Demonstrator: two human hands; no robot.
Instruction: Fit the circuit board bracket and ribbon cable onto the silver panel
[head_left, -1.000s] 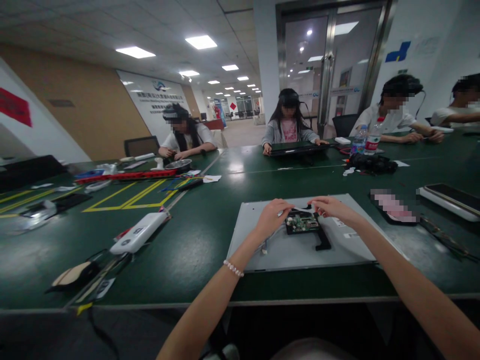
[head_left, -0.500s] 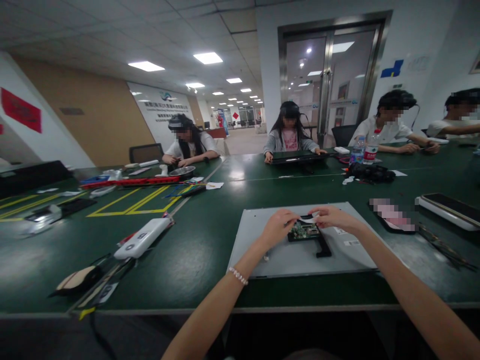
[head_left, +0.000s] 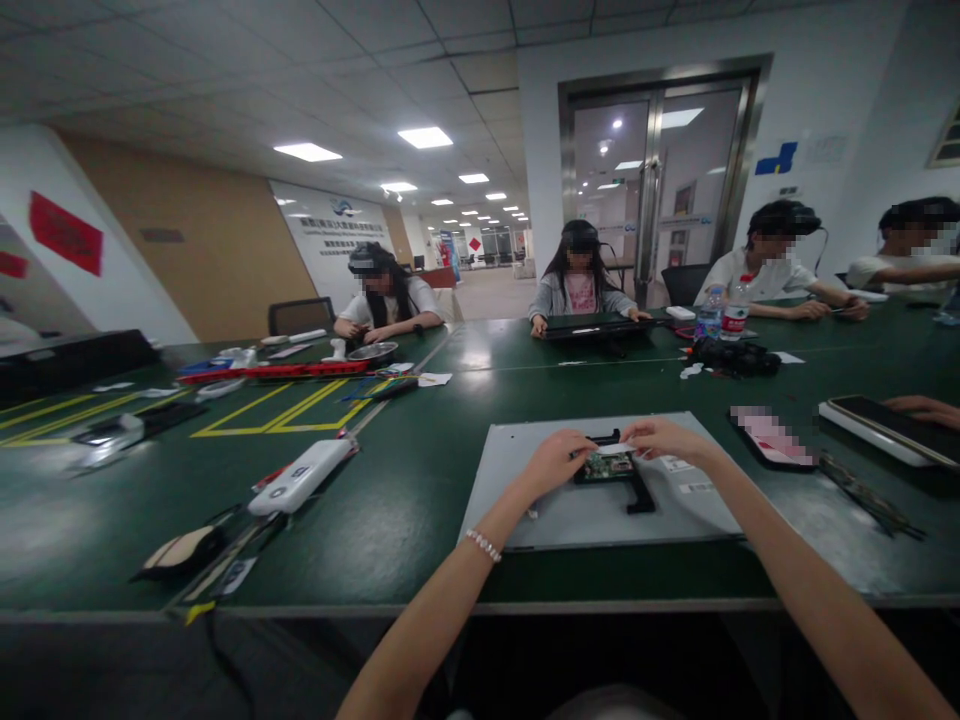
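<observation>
A flat grey metal panel [head_left: 504, 465] lies on the green table before me. On it sit a black plastic bracket [head_left: 641, 496] and a green circuit board [head_left: 606, 467]. My left hand [head_left: 556, 460] pinches the left end of a thin white strip [head_left: 613, 449], whose exact kind I cannot make out. The strip's right end is between the fingers of my right hand [head_left: 661, 440]. It spans the upper part of the board, hiding some of it; whether it touches the board I cannot tell.
Right of the panel lie a phone [head_left: 772, 437], a bundle of dark cables [head_left: 870, 495] and a black-topped white box [head_left: 892, 432] with another person's hand [head_left: 930, 408] beside it. A white power strip [head_left: 304, 475] lies left. Bottles [head_left: 735, 312] stand farther back; several people sit around.
The white strip looks flatter and lower over the board, still pinched at both ends. Another person's hand has come into view at the right edge. My view has shifted slightly.
</observation>
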